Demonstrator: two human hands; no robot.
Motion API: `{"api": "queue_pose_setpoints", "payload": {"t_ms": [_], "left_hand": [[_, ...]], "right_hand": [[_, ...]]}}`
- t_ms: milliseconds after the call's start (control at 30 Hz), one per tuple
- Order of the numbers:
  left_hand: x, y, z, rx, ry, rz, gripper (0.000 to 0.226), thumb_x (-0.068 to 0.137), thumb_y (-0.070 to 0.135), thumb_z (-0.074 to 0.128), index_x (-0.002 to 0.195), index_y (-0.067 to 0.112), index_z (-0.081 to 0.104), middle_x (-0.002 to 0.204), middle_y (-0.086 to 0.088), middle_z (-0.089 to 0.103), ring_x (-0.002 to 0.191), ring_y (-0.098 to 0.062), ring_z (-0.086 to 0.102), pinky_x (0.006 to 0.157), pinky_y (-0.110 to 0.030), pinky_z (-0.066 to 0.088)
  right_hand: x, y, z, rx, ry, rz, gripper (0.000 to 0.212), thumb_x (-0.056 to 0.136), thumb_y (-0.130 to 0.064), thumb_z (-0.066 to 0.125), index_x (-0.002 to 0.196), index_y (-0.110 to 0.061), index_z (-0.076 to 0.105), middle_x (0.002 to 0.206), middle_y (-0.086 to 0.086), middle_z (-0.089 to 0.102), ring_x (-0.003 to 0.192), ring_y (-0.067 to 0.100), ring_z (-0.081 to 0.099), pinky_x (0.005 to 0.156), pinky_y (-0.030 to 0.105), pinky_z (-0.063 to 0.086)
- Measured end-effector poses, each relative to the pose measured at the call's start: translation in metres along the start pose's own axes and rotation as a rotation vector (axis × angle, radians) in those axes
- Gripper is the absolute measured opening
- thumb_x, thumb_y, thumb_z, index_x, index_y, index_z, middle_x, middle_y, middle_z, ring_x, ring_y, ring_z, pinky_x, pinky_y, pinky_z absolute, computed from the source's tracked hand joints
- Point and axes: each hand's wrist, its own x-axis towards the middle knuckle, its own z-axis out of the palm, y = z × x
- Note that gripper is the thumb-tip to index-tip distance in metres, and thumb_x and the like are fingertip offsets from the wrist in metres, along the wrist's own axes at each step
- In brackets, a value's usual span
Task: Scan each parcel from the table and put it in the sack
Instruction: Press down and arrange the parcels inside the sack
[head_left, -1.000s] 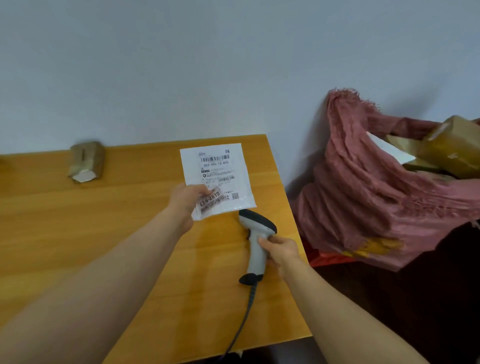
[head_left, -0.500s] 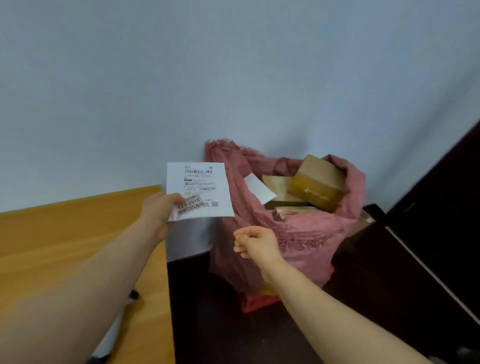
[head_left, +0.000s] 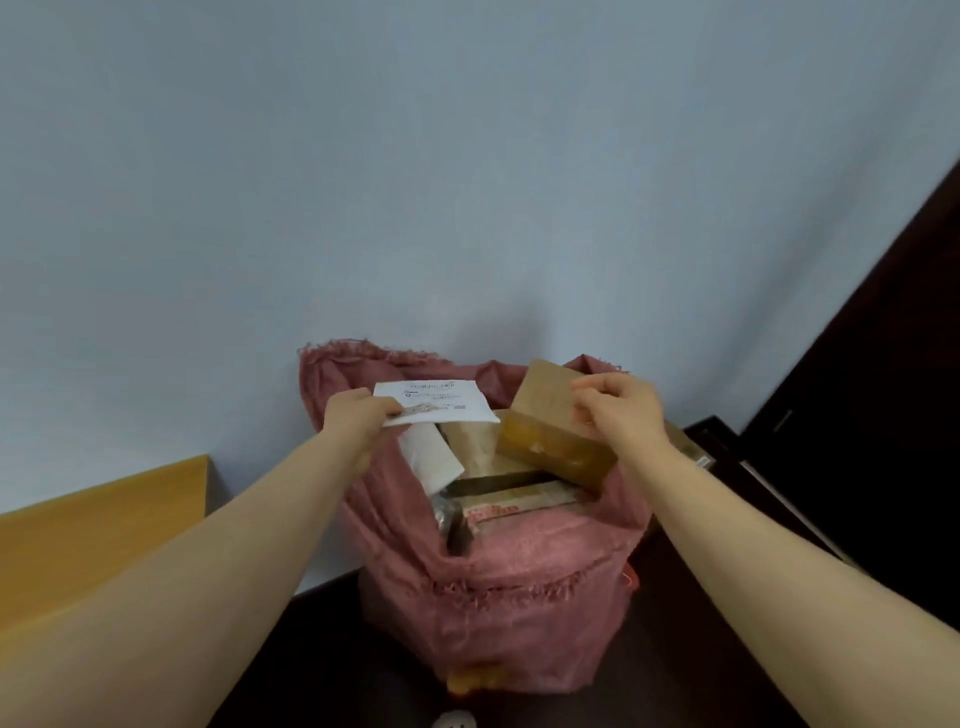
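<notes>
My left hand (head_left: 358, 421) pinches the near edge of a flat white parcel (head_left: 441, 402) with a printed label, holding it level over the open mouth of the pink woven sack (head_left: 498, 597). The sack stands on the dark floor against the wall and holds several parcels. My right hand (head_left: 618, 410) grips the top of a brown taped cardboard box (head_left: 545, 436) that sits tilted at the sack's right rim. The scanner is out of view.
A corner of the wooden table (head_left: 104, 525) shows at the lower left. A dark door or cabinet (head_left: 893, 364) rises at the right. Inside the sack lie a white padded bag (head_left: 431, 457) and flat cartons (head_left: 514, 499).
My right hand let go of the scanner and now grips the brown box in the sack. My left hand carried the white parcel from over the table to over the sack's mouth.
</notes>
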Motion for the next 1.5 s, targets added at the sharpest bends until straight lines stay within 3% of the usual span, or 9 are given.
{"api": "queue_pose_setpoints", "payload": {"t_ms": [267,400,567,733,867,1167,1267,1367,1500], "left_hand": [[0.095,0.019,0.059,0.346,-0.124,-0.204,0.011,0.089,0.002,0.061,0.097,-0.004,0.057,0.095,-0.019,0.055,0.072,-0.028,0.062,0.062,-0.034,0.059],[0.136,0.033,0.064,1.284,-0.171,0.215,0.024,0.089,0.021,0.054,0.101,0.004,0.067,0.111,-0.015,0.064,0.109,-0.033,0.058,0.087,-0.033,0.046],[0.183,0.009,0.068,1.587,-0.36,0.419,0.039,0.096,0.02,0.046,0.132,0.004,0.048,0.138,-0.017,0.042,0.125,-0.032,0.044,0.102,-0.038,0.039],[0.204,-0.025,0.075,1.574,-0.365,0.174,0.083,0.091,0.032,0.057,0.153,0.012,0.005,0.142,-0.024,0.037,0.126,-0.037,0.047,0.101,-0.039,0.041],[0.199,-0.025,0.085,1.652,-0.338,0.276,0.043,0.091,0.031,0.056,0.128,0.01,0.051,0.127,-0.016,0.058,0.115,-0.032,0.056,0.093,-0.038,0.047],[0.159,0.024,0.135,1.071,0.062,0.47,0.029,0.098,0.015,0.044,0.115,-0.006,0.053,0.117,-0.031,0.058,0.109,-0.044,0.054,0.088,-0.044,0.039],[0.133,0.02,0.14,1.056,-0.154,0.324,0.073,0.092,0.028,0.056,0.152,0.016,0.017,0.154,-0.028,0.017,0.124,-0.039,0.049,0.099,-0.037,0.04],[0.099,0.018,0.152,1.083,-0.581,0.325,0.094,0.076,0.056,0.07,0.15,0.046,0.012,0.157,-0.001,-0.027,0.147,-0.03,0.01,0.118,-0.04,0.019],[0.052,-0.017,0.163,1.746,-1.122,0.502,0.149,0.049,0.075,0.075,0.139,0.035,-0.036,0.148,-0.003,-0.044,0.135,-0.024,-0.04,0.107,-0.059,-0.021]], "right_hand": [[0.11,-0.009,0.022,-0.075,-0.015,0.035,0.024,0.088,0.0,0.053,0.081,-0.018,0.067,0.09,0.014,0.074,0.075,0.021,0.072,0.073,0.035,0.056],[0.154,-0.005,0.03,-0.127,-0.007,0.024,0.025,0.086,0.002,0.049,0.085,-0.016,0.067,0.096,0.013,0.069,0.068,0.022,0.073,0.076,0.032,0.058],[0.202,0.003,0.037,-0.792,-0.264,0.045,0.04,0.092,-0.021,0.06,0.129,-0.006,0.059,0.136,0.008,0.057,0.125,0.022,0.052,0.103,0.033,0.039],[0.229,0.021,0.043,-0.946,-0.469,0.232,0.065,0.083,-0.039,0.074,0.129,0.003,0.056,0.133,0.014,0.057,0.123,0.029,0.052,0.101,0.033,0.041],[0.24,0.035,0.027,-1.048,-0.544,0.2,0.032,0.082,-0.021,0.076,0.105,0.001,0.073,0.109,0.016,0.071,0.102,0.025,0.065,0.087,0.029,0.048],[0.264,-0.015,0.009,-0.482,0.117,-0.141,0.026,0.096,-0.014,0.051,0.111,0.0,0.067,0.112,0.019,0.067,0.108,0.033,0.058,0.082,0.03,0.038],[0.245,-0.003,0.006,-0.421,0.029,-0.106,0.026,0.09,-0.019,0.065,0.112,-0.005,0.063,0.107,0.011,0.066,0.099,0.025,0.061,0.075,0.023,0.036],[0.22,0.006,0.001,-0.421,-0.174,0.041,0.081,0.078,-0.033,0.08,0.143,-0.009,0.037,0.134,0.015,0.054,0.12,0.028,0.054,0.09,0.028,0.041],[0.181,0.029,0.005,-0.599,-0.553,0.259,0.128,0.069,-0.036,0.086,0.154,-0.007,-0.006,0.157,0.013,0.026,0.142,0.025,0.029,0.108,0.026,0.028]]}}
